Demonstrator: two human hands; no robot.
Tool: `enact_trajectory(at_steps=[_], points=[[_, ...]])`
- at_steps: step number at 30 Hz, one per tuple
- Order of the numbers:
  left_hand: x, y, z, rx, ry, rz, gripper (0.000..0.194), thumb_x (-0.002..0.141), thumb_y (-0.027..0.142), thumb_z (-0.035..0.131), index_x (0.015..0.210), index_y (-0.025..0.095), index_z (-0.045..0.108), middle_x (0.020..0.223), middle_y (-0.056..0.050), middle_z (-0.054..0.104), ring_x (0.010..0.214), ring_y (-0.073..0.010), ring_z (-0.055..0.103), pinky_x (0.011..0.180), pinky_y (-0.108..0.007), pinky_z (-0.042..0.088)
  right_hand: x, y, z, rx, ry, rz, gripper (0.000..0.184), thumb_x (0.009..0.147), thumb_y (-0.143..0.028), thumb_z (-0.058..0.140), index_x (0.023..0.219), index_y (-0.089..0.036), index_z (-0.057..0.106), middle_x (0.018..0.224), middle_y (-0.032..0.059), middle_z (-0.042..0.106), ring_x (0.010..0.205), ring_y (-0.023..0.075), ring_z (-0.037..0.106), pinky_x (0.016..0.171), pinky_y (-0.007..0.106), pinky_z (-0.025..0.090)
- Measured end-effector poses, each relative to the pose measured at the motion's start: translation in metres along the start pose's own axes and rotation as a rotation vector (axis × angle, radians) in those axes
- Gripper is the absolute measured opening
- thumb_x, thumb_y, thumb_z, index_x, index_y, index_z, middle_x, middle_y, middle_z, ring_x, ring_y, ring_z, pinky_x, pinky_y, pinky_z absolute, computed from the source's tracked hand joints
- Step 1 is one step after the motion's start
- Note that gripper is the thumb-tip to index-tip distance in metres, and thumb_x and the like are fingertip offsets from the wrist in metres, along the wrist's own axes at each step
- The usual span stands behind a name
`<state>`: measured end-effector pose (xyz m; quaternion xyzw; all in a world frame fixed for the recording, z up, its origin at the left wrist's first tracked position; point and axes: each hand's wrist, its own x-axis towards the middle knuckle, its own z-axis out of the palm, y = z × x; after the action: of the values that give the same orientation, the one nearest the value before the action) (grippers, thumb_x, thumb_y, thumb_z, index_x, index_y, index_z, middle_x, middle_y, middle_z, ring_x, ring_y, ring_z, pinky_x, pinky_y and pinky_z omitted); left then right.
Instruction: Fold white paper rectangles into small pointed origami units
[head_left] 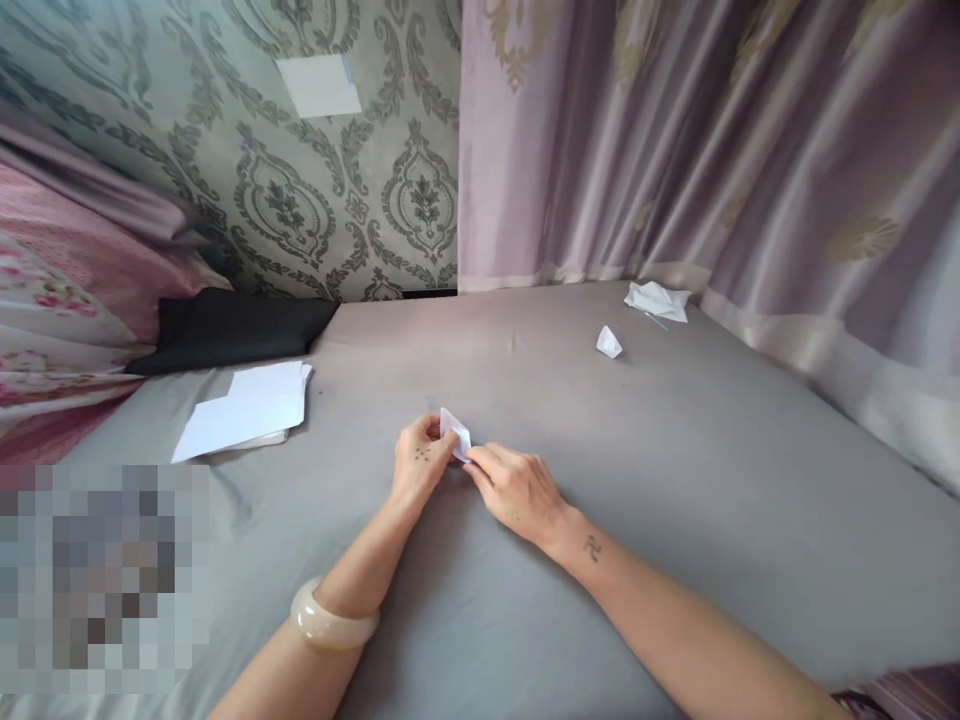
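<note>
A small folded piece of white paper (pixel 454 432) is held up between my two hands, above the middle of the grey cloth. My left hand (pixel 420 455) is closed on its left side, thumb pressed against the near face. The fingertips of my right hand (pixel 517 487) pinch its lower right corner. Part of the paper is covered by my left thumb, and the far fingers of both hands are hidden.
Grey cloth (pixel 360 350) covers the surface. White sheets (pixel 247 405) lie at left before a black cloth (pixel 240 325). A folded paper shape (pixel 609 342), crumpled white paper (pixel 657 299) and a thin stick (pixel 656 321) lie at far right. Curtains (pixel 585 150) hang behind; a blurred patch hides the lower left.
</note>
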<state>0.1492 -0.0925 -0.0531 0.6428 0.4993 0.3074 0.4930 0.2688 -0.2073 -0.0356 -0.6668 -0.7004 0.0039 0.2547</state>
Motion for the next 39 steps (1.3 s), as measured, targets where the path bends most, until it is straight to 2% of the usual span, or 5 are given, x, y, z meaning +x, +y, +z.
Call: enact_trajectory(at_steps=[10, 17, 21, 29, 39], points=[[0.001, 0.002, 0.000, 0.022, -0.024, -0.034, 0.023, 0.067, 0.020, 0.056, 0.087, 0.015, 0.067, 0.072, -0.002, 0.070, 0.057, -0.0143, 0.065, 0.055, -0.022, 0.049, 0.002, -0.001, 0.005, -0.131, 0.027, -0.107, 0.022, 0.097, -0.019, 0.040, 0.093, -0.020, 0.062, 0.080, 0.0014, 0.066, 0.070, 0.0131, 0.062, 0.057, 0.027, 0.032], [-0.003, 0.013, 0.003, -0.040, -0.046, -0.099, 0.037, 0.074, 0.035, 0.062, 0.100, 0.010, 0.065, 0.079, -0.007, 0.069, 0.059, -0.0138, 0.063, 0.052, -0.021, 0.049, 0.008, 0.009, -0.001, -0.140, -0.046, 0.023, 0.025, 0.098, -0.024, 0.040, 0.089, -0.020, 0.063, 0.080, 0.0029, 0.069, 0.071, 0.0140, 0.065, 0.058, 0.026, 0.034], [-0.004, 0.016, 0.004, -0.116, -0.041, -0.122, 0.054, 0.075, 0.049, 0.062, 0.108, 0.006, 0.060, 0.088, -0.012, 0.068, 0.058, -0.0120, 0.061, 0.050, -0.022, 0.050, 0.023, 0.047, -0.022, -0.163, -0.030, 0.212, 0.027, 0.099, -0.028, 0.037, 0.099, -0.022, 0.064, 0.092, 0.0040, 0.072, 0.086, 0.0156, 0.067, 0.067, 0.023, 0.038], [0.001, 0.008, 0.005, -0.122, -0.048, -0.127, 0.038, 0.074, 0.038, 0.060, 0.098, 0.008, 0.061, 0.081, -0.008, 0.066, 0.052, -0.0102, 0.057, 0.045, -0.021, 0.047, 0.041, 0.155, -0.057, -0.377, 0.025, 0.664, 0.032, 0.097, -0.024, 0.035, 0.110, -0.016, 0.064, 0.095, 0.0153, 0.071, 0.087, 0.0246, 0.067, 0.069, 0.029, 0.040], [0.003, 0.007, 0.004, -0.117, -0.051, -0.120, 0.034, 0.072, 0.038, 0.060, 0.092, 0.011, 0.062, 0.074, -0.004, 0.064, 0.049, -0.0099, 0.056, 0.045, -0.021, 0.046, 0.059, 0.192, -0.053, -0.358, 0.051, 0.739, 0.040, 0.099, -0.025, 0.030, 0.117, -0.014, 0.064, 0.104, 0.0176, 0.069, 0.094, 0.0242, 0.065, 0.076, 0.031, 0.041]])
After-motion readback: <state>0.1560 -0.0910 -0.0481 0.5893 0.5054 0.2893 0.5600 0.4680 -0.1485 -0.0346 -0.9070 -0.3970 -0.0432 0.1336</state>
